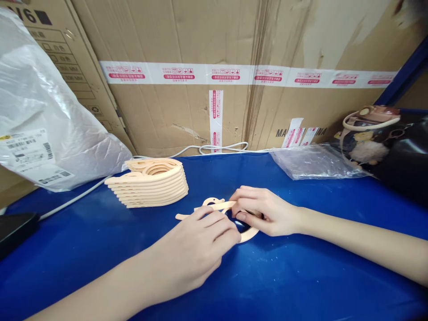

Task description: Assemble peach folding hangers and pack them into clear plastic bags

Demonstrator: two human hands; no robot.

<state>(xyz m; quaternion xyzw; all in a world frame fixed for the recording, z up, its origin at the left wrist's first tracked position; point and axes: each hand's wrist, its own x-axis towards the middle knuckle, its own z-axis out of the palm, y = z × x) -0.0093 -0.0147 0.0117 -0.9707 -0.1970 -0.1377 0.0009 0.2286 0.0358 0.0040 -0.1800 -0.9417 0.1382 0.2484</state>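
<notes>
A peach plastic folding hanger [250, 233] lies low over the blue tabletop, partly covered by my fingers. Its curved hook shows beyond my left hand, and a rounded loop shows between the two hands. My left hand [203, 240] grips the near side of the hanger with bent fingers. On the far right part of it, my right hand [264, 209] is closed, thumb and fingers around the strip. Just beyond my left hand stands a neat stack of matching peach hangers [157, 187], several layers high.
A white plastic bag [56, 102] with labels leans at the left. Large cardboard boxes [187, 35] rise behind the blue table [301, 276]. A clear plastic bag [310, 162] lies at the back right, beside a dark bag and bottle. A white cable [76, 196] and black object [16, 232] lie left.
</notes>
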